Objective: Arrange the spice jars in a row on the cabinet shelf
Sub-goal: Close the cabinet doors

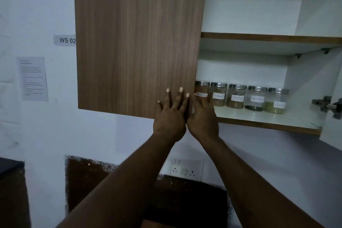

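Several glass spice jars with metal lids and white labels stand in a row on the lower cabinet shelf. The leftmost jar is partly hidden behind the wooden left cabinet door. My left hand lies flat on the front of that door near its lower right corner, fingers straight. My right hand is at the door's right edge, just in front of the leftmost jar; its fingertips are hidden by the door edge and the left hand.
The upper shelf holds nothing visible. The right door stands open with its hinge showing. A wall socket sits below the cabinet, above a dark countertop. Papers and a "WS 02" label hang on the left wall.
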A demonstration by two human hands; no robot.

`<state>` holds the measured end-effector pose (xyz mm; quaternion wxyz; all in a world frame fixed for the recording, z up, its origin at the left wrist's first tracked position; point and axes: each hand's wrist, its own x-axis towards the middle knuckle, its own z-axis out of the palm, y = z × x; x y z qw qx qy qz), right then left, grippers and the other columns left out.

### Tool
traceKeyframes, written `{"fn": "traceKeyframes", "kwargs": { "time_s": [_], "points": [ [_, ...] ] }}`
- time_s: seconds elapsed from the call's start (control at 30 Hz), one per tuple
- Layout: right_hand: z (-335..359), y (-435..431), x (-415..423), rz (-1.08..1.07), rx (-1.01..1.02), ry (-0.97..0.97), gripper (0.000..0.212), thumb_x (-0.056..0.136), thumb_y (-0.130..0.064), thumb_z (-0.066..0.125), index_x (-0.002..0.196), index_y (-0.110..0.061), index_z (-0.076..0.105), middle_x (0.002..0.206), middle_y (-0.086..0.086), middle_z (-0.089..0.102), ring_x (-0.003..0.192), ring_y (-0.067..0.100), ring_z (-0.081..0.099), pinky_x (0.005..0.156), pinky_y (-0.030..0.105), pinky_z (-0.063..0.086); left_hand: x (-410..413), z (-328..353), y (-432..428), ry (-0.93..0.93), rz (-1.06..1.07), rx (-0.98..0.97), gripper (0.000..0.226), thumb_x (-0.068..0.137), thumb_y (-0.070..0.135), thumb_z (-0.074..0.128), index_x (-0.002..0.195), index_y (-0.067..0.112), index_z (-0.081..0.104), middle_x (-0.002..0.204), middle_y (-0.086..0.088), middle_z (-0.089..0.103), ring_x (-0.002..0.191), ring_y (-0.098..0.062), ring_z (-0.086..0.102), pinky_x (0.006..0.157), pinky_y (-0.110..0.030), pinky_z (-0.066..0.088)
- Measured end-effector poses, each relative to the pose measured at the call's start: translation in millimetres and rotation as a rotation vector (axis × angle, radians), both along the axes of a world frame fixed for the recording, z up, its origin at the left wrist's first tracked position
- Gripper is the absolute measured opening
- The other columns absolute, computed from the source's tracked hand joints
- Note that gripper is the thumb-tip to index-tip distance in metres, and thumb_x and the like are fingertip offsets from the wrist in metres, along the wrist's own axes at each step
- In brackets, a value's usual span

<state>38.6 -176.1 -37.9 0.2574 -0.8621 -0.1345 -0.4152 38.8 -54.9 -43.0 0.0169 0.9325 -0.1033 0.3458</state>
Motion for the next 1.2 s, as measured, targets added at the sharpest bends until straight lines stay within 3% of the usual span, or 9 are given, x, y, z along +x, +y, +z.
{"fn": "traceKeyframes", "kwargs": {
  "time_s": [0.17,0.37,0.53,0.6,0.67,0.73,0.87,1.03,1.2],
  "points": [
    [-10,-9,-5,0.016,-0.079,0.085,0.070,0.093,-0.016,0.061,0.157,-0.023,0.033,0.151,0.002,0.048,0.132,0.032,0.043,0.093,0.042,0.048,-1,-1,0,-0.011,-0.001,0.007,0.094,0.096,0.034,0.053,0.159,0.026,-0.016,0.165,-0.003,-0.025,0.150,-0.041,-0.023,0.121,-0.061,0.009],
    [-7,-21,-32,0.034,-0.123,0.088,0.063,0.095,-0.015,0.057,0.154,-0.024,0.040,0.154,-0.002,0.046,0.136,0.028,0.041,0.104,0.041,0.044,-14,-4,-3,-0.038,-0.100,0.020,0.090,0.095,0.031,0.053,0.161,0.023,-0.007,0.169,-0.003,-0.008,0.154,-0.035,-0.007,0.120,-0.063,0.010],
    [-2,-29,-75,-0.044,-0.107,0.040,0.050,0.095,-0.019,0.059,0.145,-0.024,0.054,0.144,-0.003,0.058,0.133,0.024,0.047,0.106,0.038,0.043,-42,-4,-7,-0.073,-0.281,-0.098,0.078,0.092,0.018,0.054,0.161,0.018,0.018,0.168,-0.004,0.016,0.155,-0.029,0.009,0.120,-0.060,0.017],
    [-1,-36,-99,-0.095,-0.051,-0.037,0.039,0.093,-0.025,0.061,0.132,-0.026,0.065,0.126,-0.007,0.069,0.119,0.019,0.057,0.099,0.037,0.050,-59,-1,-14,-0.135,-0.414,-0.150,0.066,0.092,0.015,0.056,0.155,0.017,0.036,0.158,-0.005,0.040,0.148,-0.026,0.031,0.118,-0.053,0.027],
    [-2,-46,-127,-0.139,0.028,-0.121,0.024,0.091,-0.029,0.062,0.114,-0.029,0.071,0.107,-0.013,0.072,0.103,0.011,0.062,0.087,0.036,0.054,-78,5,-28,-0.174,-0.598,-0.198,0.050,0.094,0.014,0.055,0.143,0.017,0.053,0.137,-0.004,0.062,0.127,-0.024,0.056,0.107,-0.047,0.041],
    [-5,-61,-158,-0.197,0.106,-0.182,0.013,0.089,-0.030,0.061,0.098,-0.031,0.071,0.094,-0.017,0.070,0.092,0.006,0.063,0.078,0.035,0.056,-100,12,-50,-0.155,-0.781,-0.230,0.038,0.096,0.014,0.052,0.132,0.019,0.062,0.119,0.001,0.071,0.106,-0.021,0.065,0.094,-0.042,0.049],
    [-4,-102,-225,-0.412,0.177,-0.254,0.007,0.084,-0.024,0.060,0.082,-0.029,0.064,0.080,-0.017,0.067,0.081,0.006,0.064,0.072,0.038,0.056,-152,19,-111,-0.105,-1.030,-0.245,0.031,0.096,0.019,0.050,0.125,0.023,0.061,0.112,0.005,0.071,0.100,-0.020,0.065,0.085,-0.040,0.050],
    [0,-159,-313,-0.737,0.207,-0.310,0.007,0.083,-0.024,0.059,0.085,-0.026,0.066,0.086,-0.014,0.068,0.087,0.010,0.063,0.075,0.040,0.055,-217,26,-199,0.004,-1.244,-0.178,0.050,0.094,0.021,0.049,0.143,0.029,0.044,0.135,0.009,0.061,0.118,-0.019,0.057,0.094,-0.041,0.049],
    [-4,-208,-389,-0.971,0.221,-0.395,0.006,0.087,-0.019,0.062,0.089,-0.022,0.067,0.089,-0.011,0.066,0.091,0.013,0.062,0.077,0.035,0.054,-280,31,-276,-0.096,-1.382,-0.042,0.062,0.095,0.022,0.056,0.153,0.024,0.035,0.157,0.004,0.040,0.138,-0.024,0.041,0.106,-0.045,0.041]
  ]
}}
